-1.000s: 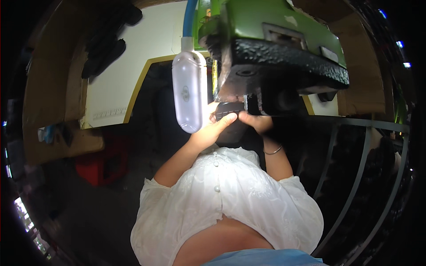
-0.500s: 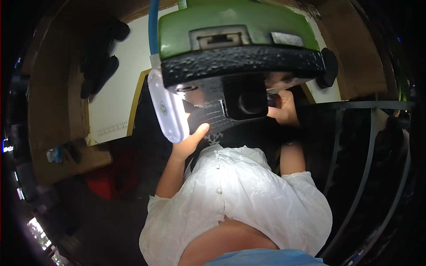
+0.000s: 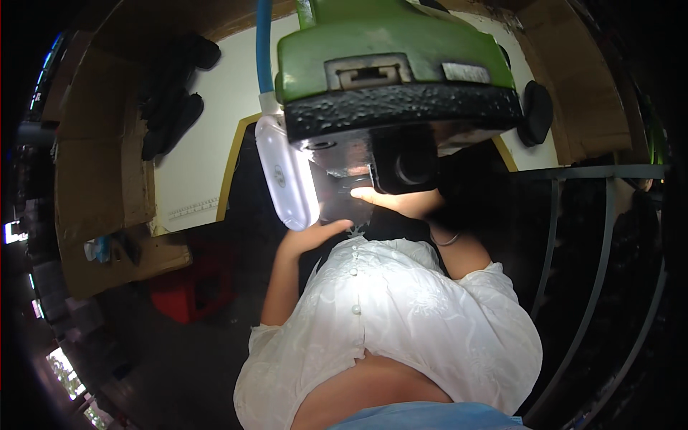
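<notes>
That green machine (image 3: 390,50) looks heavy and rigid. Left hand (image 3: 309,235) is open, fingers spread under the white lamp (image 3: 287,172); right hand (image 3: 401,203) cups flat beneath its black underside (image 3: 401,161), probably the safest place to hold.

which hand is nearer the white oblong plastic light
Left. The left hand sits just under the white oblong plastic light; the right hand is farther right, under the black lens.

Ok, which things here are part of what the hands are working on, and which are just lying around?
In hand:
- green and black machine
- white lamp beside it
- left hand under the lamp
- right hand under the machine

Lying about:
- red stool
- cardboard sheets
- dark shoes
- metal rack
</notes>
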A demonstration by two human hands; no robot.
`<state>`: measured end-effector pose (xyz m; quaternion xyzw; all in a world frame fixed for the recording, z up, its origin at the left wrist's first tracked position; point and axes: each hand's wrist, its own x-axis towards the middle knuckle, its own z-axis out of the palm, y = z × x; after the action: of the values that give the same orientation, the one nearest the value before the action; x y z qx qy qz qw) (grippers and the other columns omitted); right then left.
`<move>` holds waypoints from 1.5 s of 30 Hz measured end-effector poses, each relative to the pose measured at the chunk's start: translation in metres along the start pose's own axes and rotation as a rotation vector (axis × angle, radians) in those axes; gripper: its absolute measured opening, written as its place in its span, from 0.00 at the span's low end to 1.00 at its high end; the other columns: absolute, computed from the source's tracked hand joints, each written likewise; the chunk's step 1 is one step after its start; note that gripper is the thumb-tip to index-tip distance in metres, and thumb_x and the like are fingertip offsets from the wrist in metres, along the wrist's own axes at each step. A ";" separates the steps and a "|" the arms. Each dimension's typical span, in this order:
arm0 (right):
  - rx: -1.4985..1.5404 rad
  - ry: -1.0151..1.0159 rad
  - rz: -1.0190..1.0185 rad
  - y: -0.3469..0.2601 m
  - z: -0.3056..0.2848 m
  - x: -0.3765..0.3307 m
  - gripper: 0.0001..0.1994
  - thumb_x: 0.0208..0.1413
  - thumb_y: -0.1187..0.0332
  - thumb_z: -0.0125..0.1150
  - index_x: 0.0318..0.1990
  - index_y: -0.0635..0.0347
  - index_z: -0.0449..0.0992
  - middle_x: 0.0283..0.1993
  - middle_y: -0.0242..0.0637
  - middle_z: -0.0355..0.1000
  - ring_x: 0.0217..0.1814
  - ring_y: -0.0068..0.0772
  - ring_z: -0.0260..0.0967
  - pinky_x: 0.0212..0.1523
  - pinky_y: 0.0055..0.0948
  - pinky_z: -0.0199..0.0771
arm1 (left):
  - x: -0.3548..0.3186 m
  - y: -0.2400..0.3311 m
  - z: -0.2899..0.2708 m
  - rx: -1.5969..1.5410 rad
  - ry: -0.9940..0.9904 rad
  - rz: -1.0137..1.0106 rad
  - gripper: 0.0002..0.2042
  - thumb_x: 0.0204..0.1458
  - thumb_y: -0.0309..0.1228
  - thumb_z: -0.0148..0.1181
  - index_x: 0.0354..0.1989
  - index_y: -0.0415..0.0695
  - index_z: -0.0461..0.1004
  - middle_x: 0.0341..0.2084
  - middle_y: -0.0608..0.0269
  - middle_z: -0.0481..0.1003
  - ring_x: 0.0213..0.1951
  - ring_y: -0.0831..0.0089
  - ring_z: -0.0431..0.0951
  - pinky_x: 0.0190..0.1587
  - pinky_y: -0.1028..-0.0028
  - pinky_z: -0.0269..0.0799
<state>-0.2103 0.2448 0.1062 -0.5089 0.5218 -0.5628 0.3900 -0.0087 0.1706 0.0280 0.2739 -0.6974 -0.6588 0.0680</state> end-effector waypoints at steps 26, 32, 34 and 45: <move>-0.990 0.570 0.015 0.070 -0.246 -0.016 0.19 0.49 0.66 0.62 0.49 0.62 0.69 0.56 0.42 0.65 0.63 0.41 0.57 0.59 0.34 0.56 | 0.068 -0.023 -0.260 1.263 1.201 -0.061 0.35 0.43 0.49 0.59 0.59 0.50 0.55 0.59 0.51 0.55 0.61 0.53 0.52 0.59 0.47 0.44; -1.065 0.622 -0.149 0.053 -0.208 -0.024 0.20 0.47 0.67 0.61 0.49 0.60 0.69 0.55 0.43 0.65 0.61 0.43 0.58 0.59 0.35 0.58 | 0.062 -0.005 -0.293 1.185 1.093 -0.451 0.40 0.38 0.63 0.53 0.59 0.54 0.57 0.59 0.50 0.54 0.61 0.49 0.51 0.59 0.39 0.30; -1.048 0.617 -0.178 0.045 -0.193 -0.023 0.20 0.46 0.70 0.60 0.49 0.60 0.69 0.54 0.43 0.65 0.58 0.43 0.61 0.57 0.34 0.60 | 0.058 -0.001 -0.286 1.205 1.066 -0.443 0.38 0.39 0.61 0.54 0.58 0.54 0.58 0.58 0.50 0.56 0.60 0.49 0.54 0.59 0.40 0.32; -1.261 0.307 -0.012 0.080 -0.141 -0.041 0.15 0.40 0.69 0.62 0.39 0.59 0.76 0.43 0.43 0.72 0.48 0.50 0.66 0.53 0.43 0.61 | -0.009 -0.025 -0.178 1.293 1.125 -0.126 0.25 0.44 0.39 0.60 0.51 0.46 0.66 0.37 0.56 0.69 0.40 0.54 0.68 0.49 0.57 0.60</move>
<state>-0.3489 0.2991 0.0295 -0.5571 0.7989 -0.2169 -0.0657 0.0873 0.0187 0.0287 0.5829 -0.7819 0.0991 0.1976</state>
